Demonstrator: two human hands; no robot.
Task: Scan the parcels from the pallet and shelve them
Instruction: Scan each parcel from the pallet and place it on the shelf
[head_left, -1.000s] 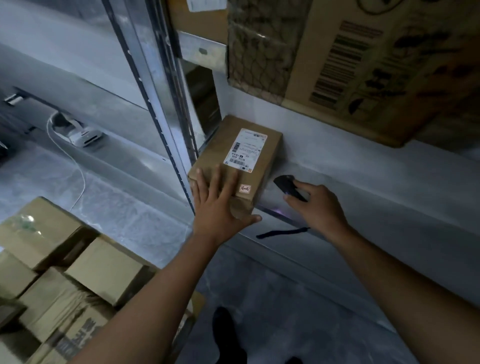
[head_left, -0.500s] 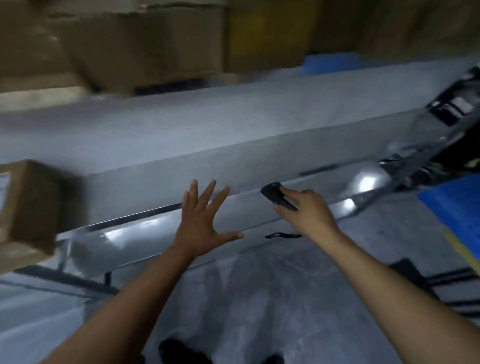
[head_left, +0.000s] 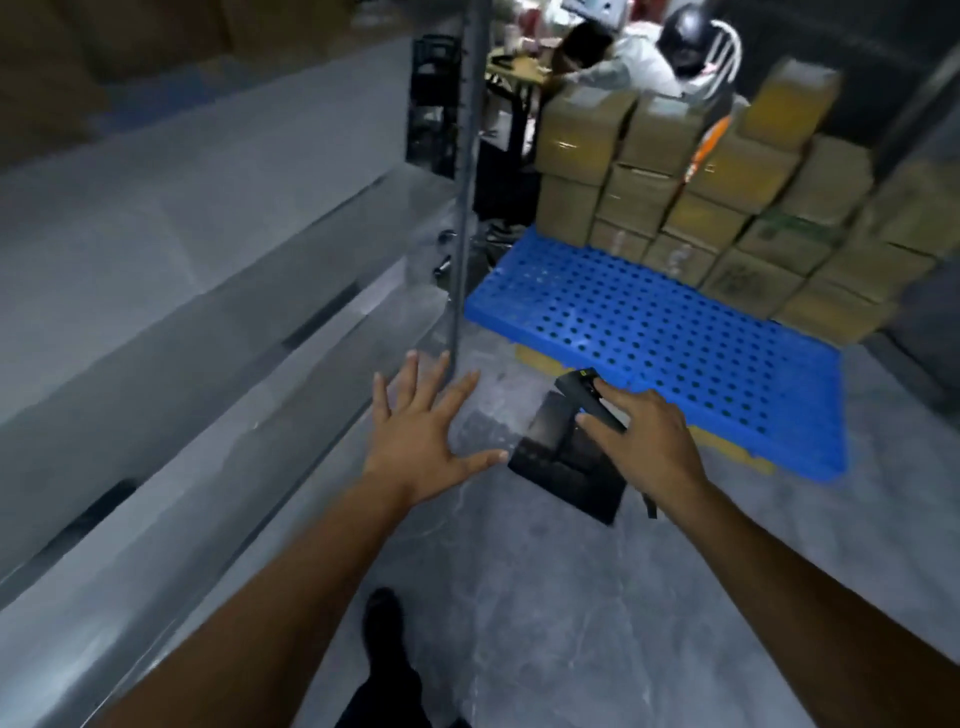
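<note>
Cardboard parcels (head_left: 691, 208) are sitting stacked on the blue pallet (head_left: 649, 332); near its front edge, my right hand (head_left: 649, 441) is gripping the scanner (head_left: 589, 397), left hand (head_left: 421, 436) splayed empty.

No legible text was found; markings on the stacked parcels (head_left: 727, 208) were too blurred to read.

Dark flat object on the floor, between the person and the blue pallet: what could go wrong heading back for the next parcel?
The dark flat object lies in the walkway before the blue pallet, so a foot could catch it. The right hand holds the scanner, leaving only the open left hand for lifting. The stacked boxes look uneven and might topple if pulled.
</note>
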